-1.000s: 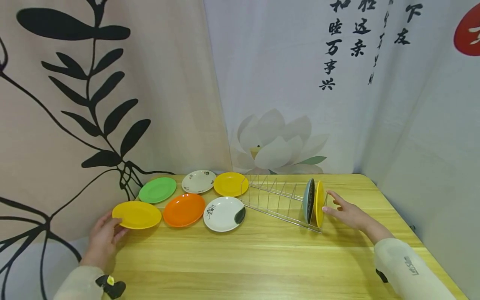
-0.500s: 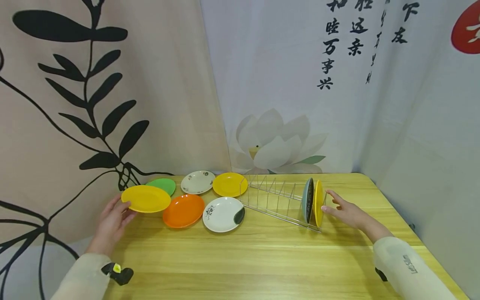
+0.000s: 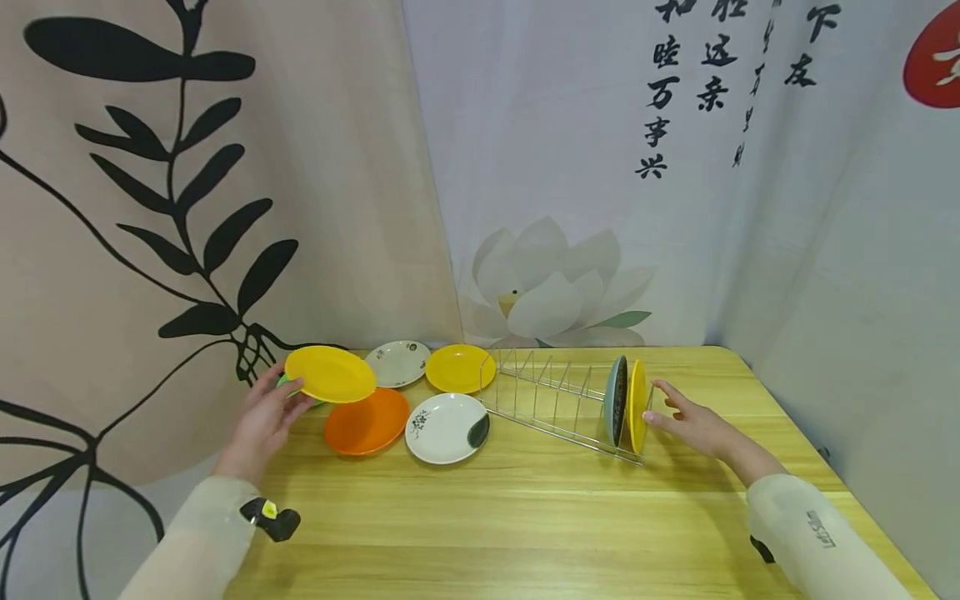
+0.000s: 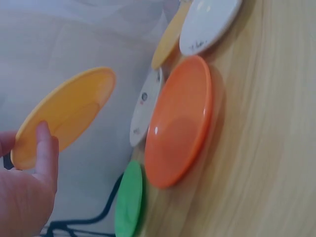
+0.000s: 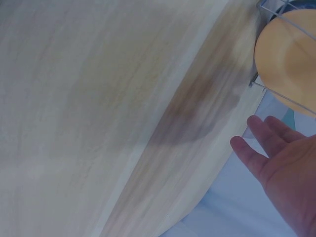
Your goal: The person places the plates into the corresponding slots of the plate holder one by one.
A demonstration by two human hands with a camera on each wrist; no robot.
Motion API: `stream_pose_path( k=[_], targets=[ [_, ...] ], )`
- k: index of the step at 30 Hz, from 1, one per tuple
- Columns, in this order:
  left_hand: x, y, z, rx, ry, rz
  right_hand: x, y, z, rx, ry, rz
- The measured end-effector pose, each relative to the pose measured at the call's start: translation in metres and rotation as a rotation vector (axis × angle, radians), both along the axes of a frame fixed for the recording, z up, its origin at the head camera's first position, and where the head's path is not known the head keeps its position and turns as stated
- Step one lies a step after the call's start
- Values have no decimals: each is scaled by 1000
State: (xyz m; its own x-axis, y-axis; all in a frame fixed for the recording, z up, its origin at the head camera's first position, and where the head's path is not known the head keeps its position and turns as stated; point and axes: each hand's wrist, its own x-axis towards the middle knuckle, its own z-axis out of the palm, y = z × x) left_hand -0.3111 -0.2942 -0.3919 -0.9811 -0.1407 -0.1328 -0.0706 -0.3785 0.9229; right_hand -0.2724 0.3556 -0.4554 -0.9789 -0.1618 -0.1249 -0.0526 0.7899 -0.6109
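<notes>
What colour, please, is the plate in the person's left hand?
That plate is yellow, shown best in the head view.

Yellow wood-grain table (image 3: 525,517) below and in front of left grip (image 3: 264,423), running past right hand (image 3: 695,427) to a rounded far corner. Cloth backdrop (image 3: 337,167) behind: beige beyond left grip, paler toward the right. Dark printed plant (image 3: 213,177) on it, leaves mostly above and left of left grip, stems dropping beside it. Pale printed lotus (image 3: 555,283) farther back, between the two hands. Black printed characters (image 3: 661,92) high above right hand. Red printed patch (image 3: 926,62) above and right of right hand, cut by frame edge
</notes>
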Motion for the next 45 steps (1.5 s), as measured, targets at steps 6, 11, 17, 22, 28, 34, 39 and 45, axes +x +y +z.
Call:
stream_pose_path(
  k=[6,11,17,22,28,34,39,45],
  targets=[
    [-4,20,7,34,32,-57,-1,-1,-1,10,-3,-3],
    [-11,39,11,31,40,-95,-1,0,-1,13,7,0],
    [-19,66,15,0,-2,-96,0,-1,0,10,21,9],
    [-25,91,13,-41,4,-111,1,-3,3,3,42,27],
    [-33,121,10,-60,28,-161,1,-3,5,-28,66,32],
    [-36,149,13,-76,42,-189,1,-4,5,-79,62,27],
    [-36,170,18,-79,38,-207,1,-5,5,-127,64,14],
    [-37,194,20,-76,40,-212,0,-6,5,-149,55,8]
  ],
)
